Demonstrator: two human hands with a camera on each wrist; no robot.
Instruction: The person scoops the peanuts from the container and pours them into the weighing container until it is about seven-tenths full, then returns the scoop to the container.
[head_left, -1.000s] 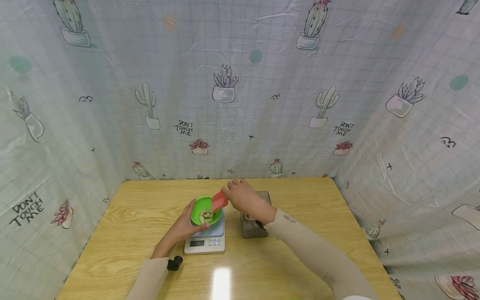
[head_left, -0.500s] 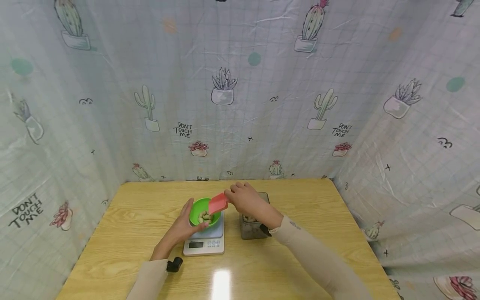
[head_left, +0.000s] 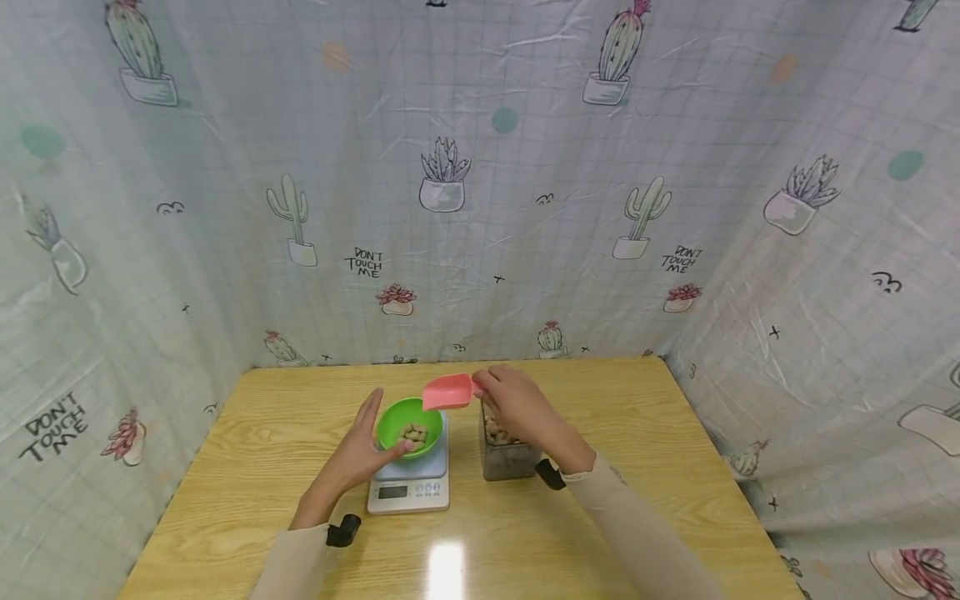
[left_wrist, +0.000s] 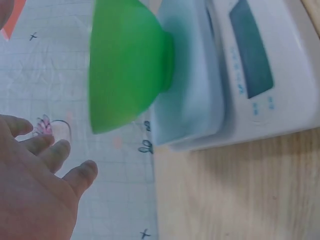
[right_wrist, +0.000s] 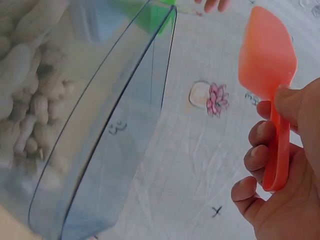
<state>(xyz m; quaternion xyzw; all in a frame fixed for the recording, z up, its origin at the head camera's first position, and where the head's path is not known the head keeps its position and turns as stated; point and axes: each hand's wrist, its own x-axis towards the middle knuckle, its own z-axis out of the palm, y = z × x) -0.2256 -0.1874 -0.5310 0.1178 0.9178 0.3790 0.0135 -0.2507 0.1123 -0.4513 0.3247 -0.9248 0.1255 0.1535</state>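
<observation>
Fingers of our right hand (head_left: 521,408) are clamped round the red scoop (head_left: 447,392) — held up near the green bowl (head_left: 397,415) and the clear box (head_left: 510,465) of peanuts (head_left: 497,432). Our left hand (head_left: 356,454) spreads its fingers beside the bowl — which sits on the scale (head_left: 386,504), peanuts inside.

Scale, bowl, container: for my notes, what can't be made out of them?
Scale display: head view, too small to read; left wrist view, blurred.
Inside of the green bowl: left wrist view, hidden by its own wall.
Far part of the container: head view, covered by the right hand.
Container's rest: right wrist view, cut off by the left edge.
</observation>
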